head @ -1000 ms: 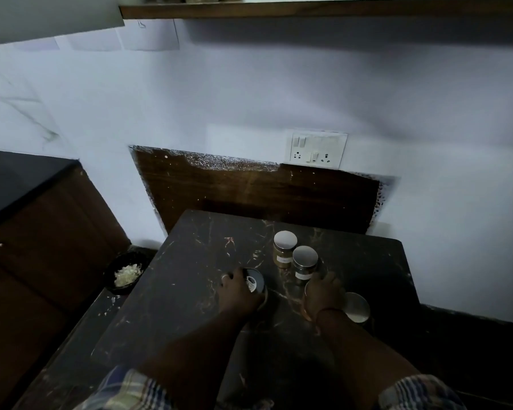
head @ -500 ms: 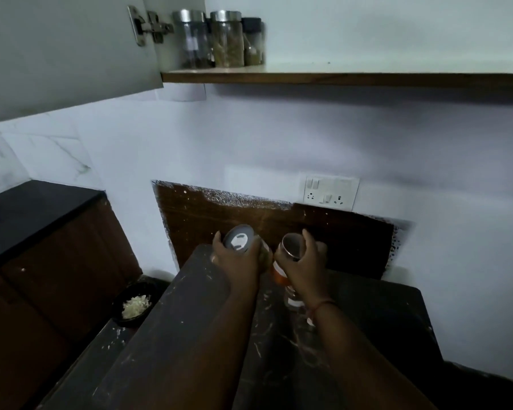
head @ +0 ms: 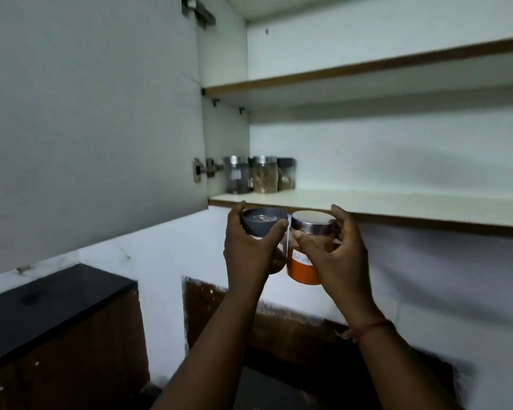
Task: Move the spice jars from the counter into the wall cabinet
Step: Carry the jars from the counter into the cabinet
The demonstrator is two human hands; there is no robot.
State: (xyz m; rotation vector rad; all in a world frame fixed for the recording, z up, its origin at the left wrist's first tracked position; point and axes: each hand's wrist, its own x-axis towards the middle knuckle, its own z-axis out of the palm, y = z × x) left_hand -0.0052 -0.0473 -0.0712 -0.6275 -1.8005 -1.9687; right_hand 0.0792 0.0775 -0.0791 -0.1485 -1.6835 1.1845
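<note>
My left hand [head: 251,250] grips a jar with a dark grey lid [head: 261,221], and my right hand [head: 338,253] grips a jar of orange spice with a silver lid [head: 304,269]. Both jars are raised side by side, touching, just below the front edge of the wall cabinet's lower shelf [head: 367,204]. Three jars [head: 259,174] stand in a row at the shelf's back left corner. The counter and any jars left on it are out of view.
The cabinet door [head: 86,128] hangs open on the left, its hinge [head: 205,170] beside the shelved jars. An upper shelf [head: 367,69] runs above. A black counter top [head: 51,294] sits lower left, a dark wood panel [head: 279,329] on the wall below.
Both hands took a jar off the counter and lifted them up to the cabinet shelf's edge. The view swung upward from the counter to the open cabinet.
</note>
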